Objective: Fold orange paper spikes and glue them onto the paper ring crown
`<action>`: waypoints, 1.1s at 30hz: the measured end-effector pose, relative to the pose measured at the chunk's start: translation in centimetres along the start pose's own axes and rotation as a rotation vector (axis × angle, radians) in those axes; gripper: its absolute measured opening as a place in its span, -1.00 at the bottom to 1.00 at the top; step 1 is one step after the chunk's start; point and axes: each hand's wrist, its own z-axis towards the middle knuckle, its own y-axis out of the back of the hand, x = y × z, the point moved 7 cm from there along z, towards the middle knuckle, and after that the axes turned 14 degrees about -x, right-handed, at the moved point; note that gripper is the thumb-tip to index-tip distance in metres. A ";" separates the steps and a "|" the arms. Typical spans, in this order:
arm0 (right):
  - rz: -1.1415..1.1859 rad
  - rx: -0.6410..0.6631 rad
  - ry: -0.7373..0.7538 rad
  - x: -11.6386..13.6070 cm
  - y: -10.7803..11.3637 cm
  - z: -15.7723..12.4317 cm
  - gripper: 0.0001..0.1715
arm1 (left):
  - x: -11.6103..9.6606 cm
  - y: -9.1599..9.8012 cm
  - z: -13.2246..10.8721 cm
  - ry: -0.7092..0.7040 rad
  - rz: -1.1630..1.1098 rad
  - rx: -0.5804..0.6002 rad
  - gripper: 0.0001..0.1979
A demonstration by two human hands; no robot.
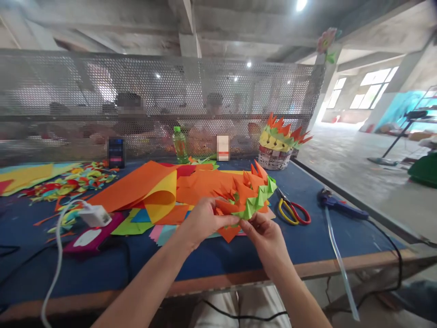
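Both hands hold a folded-paper ring with orange points above a green zigzag band. My left hand is closed on its near left edge, thumb along the green band. My right hand pinches the lower green edge from the right, its fingertips close to the left thumb. The ring is tilted above the table, over sheets of orange paper. Scissors with yellow and red handles lie to the right of it. The fingers partly hide the ring's lower side.
A hot glue gun with a clear glue stick lies at right. Behind stands a woven paper basket with orange points. Left are paper scraps and a magenta power strip with a white charger. A green bottle stands by the mesh screen.
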 end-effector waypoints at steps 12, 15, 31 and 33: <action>-0.021 -0.037 0.100 -1.2 0.0 0.8 -0.56 | 1.4 0.4 1.5 -0.019 0.057 -0.023 -0.69; -0.027 -0.037 0.109 -1.6 0.0 0.8 -0.59 | 1.4 0.4 1.6 -0.038 0.056 -0.028 -0.69; 0.149 -0.033 -0.033 -1.2 -0.9 0.7 -0.61 | 1.5 0.8 1.8 -0.081 0.221 -0.027 -0.82; 0.155 -0.036 -0.049 -1.4 -0.8 0.7 -0.62 | 1.5 0.8 1.7 -0.074 0.230 -0.003 -0.81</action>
